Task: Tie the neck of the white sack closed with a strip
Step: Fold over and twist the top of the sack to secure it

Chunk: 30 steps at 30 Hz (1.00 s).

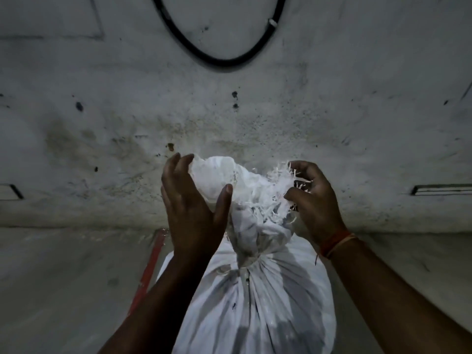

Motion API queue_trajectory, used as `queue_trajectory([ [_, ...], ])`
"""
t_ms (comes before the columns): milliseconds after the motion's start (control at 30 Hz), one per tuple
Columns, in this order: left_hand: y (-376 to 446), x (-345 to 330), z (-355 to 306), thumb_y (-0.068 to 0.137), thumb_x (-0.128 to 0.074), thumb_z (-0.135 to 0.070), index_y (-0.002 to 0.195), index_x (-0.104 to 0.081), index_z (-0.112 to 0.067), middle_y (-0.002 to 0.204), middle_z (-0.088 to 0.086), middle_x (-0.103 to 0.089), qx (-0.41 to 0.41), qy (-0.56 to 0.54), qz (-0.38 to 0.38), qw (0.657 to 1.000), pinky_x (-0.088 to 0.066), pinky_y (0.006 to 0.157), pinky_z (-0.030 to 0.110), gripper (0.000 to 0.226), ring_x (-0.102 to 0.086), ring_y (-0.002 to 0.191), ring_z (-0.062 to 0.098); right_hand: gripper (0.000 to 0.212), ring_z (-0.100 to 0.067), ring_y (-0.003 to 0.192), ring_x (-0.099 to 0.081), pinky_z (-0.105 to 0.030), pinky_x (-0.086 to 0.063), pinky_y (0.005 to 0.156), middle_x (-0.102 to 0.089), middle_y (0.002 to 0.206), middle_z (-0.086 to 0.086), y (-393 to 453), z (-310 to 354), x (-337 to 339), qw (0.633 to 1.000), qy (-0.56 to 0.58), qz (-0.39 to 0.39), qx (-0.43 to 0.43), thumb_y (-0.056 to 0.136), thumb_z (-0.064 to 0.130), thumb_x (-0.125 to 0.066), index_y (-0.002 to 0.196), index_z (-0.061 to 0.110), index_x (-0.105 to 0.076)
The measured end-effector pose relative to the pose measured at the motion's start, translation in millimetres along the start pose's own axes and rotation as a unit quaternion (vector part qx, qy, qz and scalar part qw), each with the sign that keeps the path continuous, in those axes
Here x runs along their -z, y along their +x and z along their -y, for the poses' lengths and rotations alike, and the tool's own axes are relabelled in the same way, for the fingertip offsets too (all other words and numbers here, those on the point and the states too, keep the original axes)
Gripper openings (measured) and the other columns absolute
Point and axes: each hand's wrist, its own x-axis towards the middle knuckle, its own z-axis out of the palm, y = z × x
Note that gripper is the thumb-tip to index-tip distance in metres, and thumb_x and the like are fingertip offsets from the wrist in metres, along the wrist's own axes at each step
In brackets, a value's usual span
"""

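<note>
A full white sack point(258, 302) stands upright below me, its neck point(251, 247) gathered into a tight bunch. The loose top of the sack point(224, 175) flares above the neck, with frayed white threads point(275, 180) along its edge. My left hand point(190, 203) is cupped against the left side of the flared top, fingers apart and thumb out. My right hand point(313, 200) curls around the frayed edge on the right, with threads between its fingers. A thin binding seems to circle the neck, but I cannot make out a separate strip.
A stained grey concrete wall point(229, 111) rises behind the sack, with a black cable loop point(219, 61) hanging on it. A red bar point(149, 272) slants on the floor to the left of the sack. My right wrist wears orange threads point(334, 242).
</note>
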Motion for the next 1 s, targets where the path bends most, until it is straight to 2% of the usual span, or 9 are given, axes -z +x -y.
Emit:
queue_trajectory([
  [133, 3.7, 5.6, -9.8, 0.085, -0.073, -0.032, 0.134, -0.052, -0.014, 0.144, 0.009, -0.047, -0.106, 0.069, 0.047, 0.991, -0.037, 0.113, 0.037, 0.056, -0.043, 0.135, 0.026, 0.053, -0.011, 0.105, -0.060, -0.045, -0.053, 0.098, -0.059, 0.122, 0.004, -8.2, 11.4, 4.2, 0.996, -0.062, 0.038, 0.051, 0.071, 0.004, -0.060, 0.113, 0.036, -0.066],
  [233, 10.8, 5.3, -7.0, 0.088, -0.066, -0.040, 0.113, -0.066, -0.025, 0.122, -0.005, -0.065, -0.198, 0.062, 0.255, 0.944, -0.048, 0.100, 0.041, 0.029, -0.056, 0.116, 0.015, 0.046, -0.013, 0.119, -0.049, -0.036, -0.043, 0.105, -0.054, 0.123, 0.004, -16.2, 16.0, 8.3, 0.969, -0.192, 0.043, 0.152, 0.067, 0.014, -0.056, 0.107, 0.029, -0.073],
  [367, 4.5, 1.1, 6.2, 0.080, -0.070, -0.058, 0.142, -0.050, -0.029, 0.145, -0.004, -0.053, -0.197, 0.119, 0.470, 0.852, -0.042, 0.109, 0.032, 0.072, -0.050, 0.129, 0.017, 0.050, -0.019, 0.128, -0.048, -0.043, -0.036, 0.101, -0.059, 0.132, 0.006, -24.3, 31.0, 10.6, 0.901, -0.317, 0.159, 0.251, 0.067, 0.034, -0.051, 0.112, 0.031, -0.071],
  [500, 6.9, -1.7, 4.6, 0.072, -0.085, -0.038, 0.151, -0.035, -0.020, 0.150, 0.003, -0.046, -0.179, 0.143, 0.520, 0.823, -0.035, 0.108, 0.027, 0.095, -0.044, 0.135, 0.022, 0.078, -0.020, 0.134, -0.044, -0.044, -0.027, 0.104, -0.052, 0.143, 0.006, -25.4, 38.2, 4.7, 0.774, -0.501, 0.366, 0.127, 0.081, 0.048, -0.061, 0.151, 0.032, -0.032],
  [567, 11.8, 1.4, 0.5, 0.070, -0.087, -0.038, 0.148, -0.034, -0.023, 0.141, 0.005, -0.053, -0.160, 0.182, 0.541, 0.805, -0.043, 0.103, 0.032, 0.096, -0.048, 0.129, 0.024, 0.067, -0.023, 0.126, -0.049, -0.044, -0.029, 0.098, -0.062, 0.125, 0.004, -22.1, 38.3, 5.0, 0.705, -0.561, 0.424, 0.090, 0.082, 0.052, -0.069, 0.140, 0.033, -0.042],
  [633, 17.7, 5.5, 1.0, 0.066, -0.088, -0.043, 0.145, -0.039, -0.028, 0.131, 0.005, -0.059, -0.152, 0.235, 0.566, 0.775, -0.048, 0.098, 0.034, 0.094, -0.053, 0.122, 0.024, 0.025, -0.023, 0.122, -0.053, -0.042, -0.032, 0.094, -0.061, 0.103, 0.004, -20.6, 41.3, 8.6, 0.680, -0.584, 0.433, 0.089, 0.084, 0.043, -0.072, 0.101, 0.030, -0.058],
  [767, 36.8, 20.0, 1.9, 0.062, -0.086, -0.056, 0.128, -0.058, -0.030, 0.122, 0.000, -0.064, -0.181, 0.294, 0.553, 0.758, -0.050, 0.095, 0.037, 0.077, -0.054, 0.118, 0.024, 0.026, -0.021, 0.123, -0.048, -0.044, -0.033, 0.099, -0.064, 0.114, 0.009, -12.3, 47.2, 22.3, 0.724, -0.562, 0.374, 0.139, 0.084, 0.044, -0.071, 0.106, 0.031, -0.066],
  [867, 48.5, 27.5, -3.9, 0.066, -0.081, -0.061, 0.126, -0.058, -0.029, 0.119, 0.001, -0.063, -0.215, 0.294, 0.499, 0.786, -0.048, 0.093, 0.035, 0.072, -0.053, 0.113, 0.026, 0.027, -0.017, 0.116, -0.051, -0.043, -0.040, 0.097, -0.063, 0.112, 0.009, -5.7, 56.2, 34.0, 0.796, -0.482, 0.324, 0.171, 0.083, 0.046, -0.074, 0.107, 0.035, -0.070],
  [1000, 57.0, 32.1, -20.5, 0.072, -0.081, -0.041, 0.115, -0.062, -0.020, 0.111, 0.004, -0.065, -0.176, 0.189, 0.459, 0.850, -0.043, 0.085, 0.029, 0.052, -0.059, 0.106, 0.025, 0.010, -0.011, 0.092, -0.065, -0.022, -0.045, 0.076, -0.072, 0.096, 0.008, 0.4, 63.8, 42.6, 0.886, -0.329, 0.266, 0.188, 0.085, 0.024, -0.078, 0.094, 0.025, -0.075],
])
